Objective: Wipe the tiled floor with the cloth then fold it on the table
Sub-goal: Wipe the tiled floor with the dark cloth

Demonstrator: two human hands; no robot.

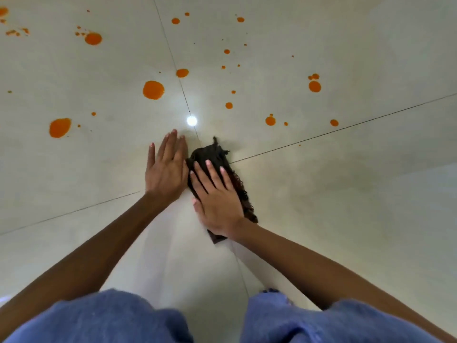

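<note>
i find a dark, fray-edged cloth bunched on the pale glossy tiled floor where thin grout lines cross. the right hand presses it with straight fingers; the left hand lies flat, fingers straight, on bare tile just beside it. round orange splatters dot the tiles beyond. the right hand hides much of the cloth; blue denim knees are cut off below.
</note>
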